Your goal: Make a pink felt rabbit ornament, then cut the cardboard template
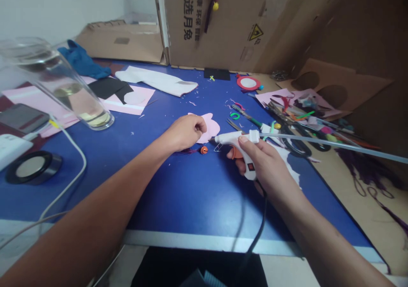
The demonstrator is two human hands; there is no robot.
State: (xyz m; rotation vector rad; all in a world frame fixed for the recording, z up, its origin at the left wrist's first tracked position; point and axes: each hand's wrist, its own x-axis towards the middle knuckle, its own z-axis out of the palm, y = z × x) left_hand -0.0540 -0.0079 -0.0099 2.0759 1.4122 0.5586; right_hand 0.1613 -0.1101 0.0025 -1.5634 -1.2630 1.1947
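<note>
My right hand (264, 159) is wrapped round a white glue gun (245, 153) with an orange trigger and a long clear glue stick (334, 143) running out of its back. The gun's nozzle points left, at the edge of a pink petal-shaped cutout (211, 127). My left hand (188, 133) has its fingers pinched closed at the cutout's left side and covers part of it. Just below the cutout lies a small orange bell (204, 150), with dark red threads to its left. A black cord hangs from the gun's handle.
At the left stand a tall glass (86, 95) of liquid, a black tape roll (34, 167) and a white cable (79, 151). White fabric (159, 80) lies at the back. Scissors and scraps crowd the right, near purple tassels (366, 163). A cardboard box (223, 36) walls off the back.
</note>
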